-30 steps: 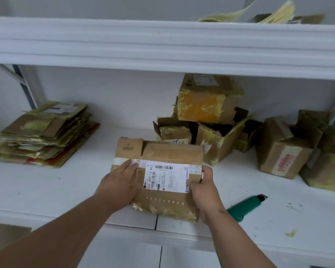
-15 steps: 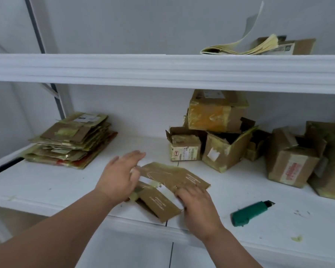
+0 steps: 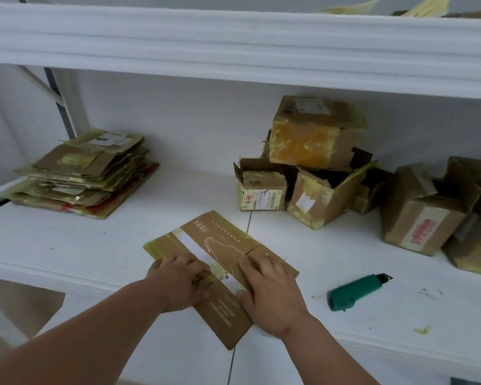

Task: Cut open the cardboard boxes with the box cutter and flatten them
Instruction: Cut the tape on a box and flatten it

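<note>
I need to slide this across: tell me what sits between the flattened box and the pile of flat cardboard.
Nothing: in the head view, only bare white shelf separates the flattened box under both hands from the stack of flattened cardboard.

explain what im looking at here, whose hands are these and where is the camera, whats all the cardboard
No machine here: a person wears a camera on the head, looking forward and down, so the arms are the wearer's own. The left hand and right hand both press a flattened box down on the white shelf; neither grips anything. The green box cutter lies to the right, untouched. At the far left sits a stack of flattened boxes. Behind and to the right are unflattened boxes, some with their flaps open.
</note>
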`<state>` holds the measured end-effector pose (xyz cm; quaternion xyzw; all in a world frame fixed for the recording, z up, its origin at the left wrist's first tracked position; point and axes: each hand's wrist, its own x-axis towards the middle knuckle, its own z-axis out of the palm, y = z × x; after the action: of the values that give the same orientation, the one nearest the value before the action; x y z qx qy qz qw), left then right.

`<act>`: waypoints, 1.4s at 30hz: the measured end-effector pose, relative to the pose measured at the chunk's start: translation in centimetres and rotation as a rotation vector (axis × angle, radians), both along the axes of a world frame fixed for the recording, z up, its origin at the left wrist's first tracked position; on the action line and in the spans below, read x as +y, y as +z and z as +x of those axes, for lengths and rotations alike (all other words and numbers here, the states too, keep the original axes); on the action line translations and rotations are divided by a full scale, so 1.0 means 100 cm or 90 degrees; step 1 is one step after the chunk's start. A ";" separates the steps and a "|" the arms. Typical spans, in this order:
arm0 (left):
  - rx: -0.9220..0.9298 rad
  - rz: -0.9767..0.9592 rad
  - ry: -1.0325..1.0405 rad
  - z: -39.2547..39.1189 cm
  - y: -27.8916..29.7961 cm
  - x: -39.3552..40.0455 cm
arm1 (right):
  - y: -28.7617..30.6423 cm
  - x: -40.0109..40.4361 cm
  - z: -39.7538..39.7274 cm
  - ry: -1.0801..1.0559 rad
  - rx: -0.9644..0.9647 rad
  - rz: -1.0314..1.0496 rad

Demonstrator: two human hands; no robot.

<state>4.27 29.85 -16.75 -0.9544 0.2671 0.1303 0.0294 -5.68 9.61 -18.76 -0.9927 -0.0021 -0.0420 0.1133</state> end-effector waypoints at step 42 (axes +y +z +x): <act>0.059 -0.016 -0.006 0.030 0.006 0.020 | 0.037 0.011 0.053 -0.299 0.109 0.417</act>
<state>7.23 31.88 -16.11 -0.9463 0.2742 0.1709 0.0052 -0.42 10.74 -15.11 -0.8777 0.2471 0.0177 0.4102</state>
